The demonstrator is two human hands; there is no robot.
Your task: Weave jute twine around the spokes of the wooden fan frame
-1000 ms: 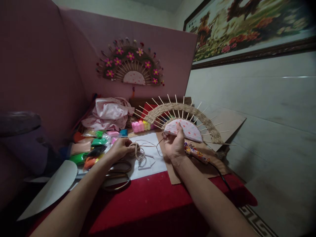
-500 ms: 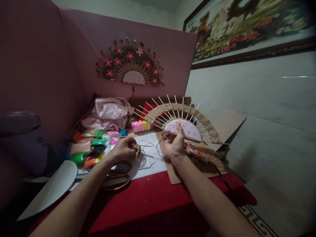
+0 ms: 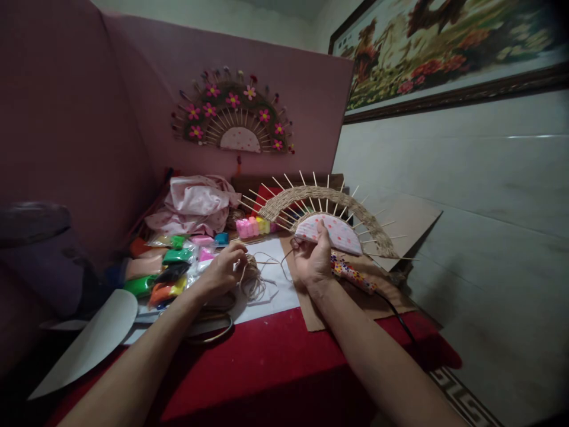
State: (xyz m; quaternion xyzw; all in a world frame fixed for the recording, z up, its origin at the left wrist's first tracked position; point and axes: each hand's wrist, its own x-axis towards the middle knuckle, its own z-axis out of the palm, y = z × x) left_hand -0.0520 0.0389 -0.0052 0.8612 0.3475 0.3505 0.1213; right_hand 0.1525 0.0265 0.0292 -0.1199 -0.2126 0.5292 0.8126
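Observation:
My right hand (image 3: 313, 258) grips the half-round fan (image 3: 329, 233) at its fabric-covered base, thumb on the dotted cloth. Thin sticks fan out from the base, with a woven twine band (image 3: 311, 193) around them. My left hand (image 3: 226, 267) has its fingers curled on the loose twine (image 3: 253, 281), which lies in loops over white paper. A strand runs from there to the fan's lower left, by my right fingertips.
Bags of coloured clay (image 3: 178, 256) lie left, near scissors (image 3: 213, 329) and pink cloth (image 3: 195, 201). A flower-patterned tool (image 3: 355, 277) with a black cord rests on cardboard (image 3: 315, 317). A finished fan (image 3: 233, 112) hangs behind.
My left hand has shifted slightly up, and the twine loops beside it have changed shape. My right hand and the fan have hardly moved.

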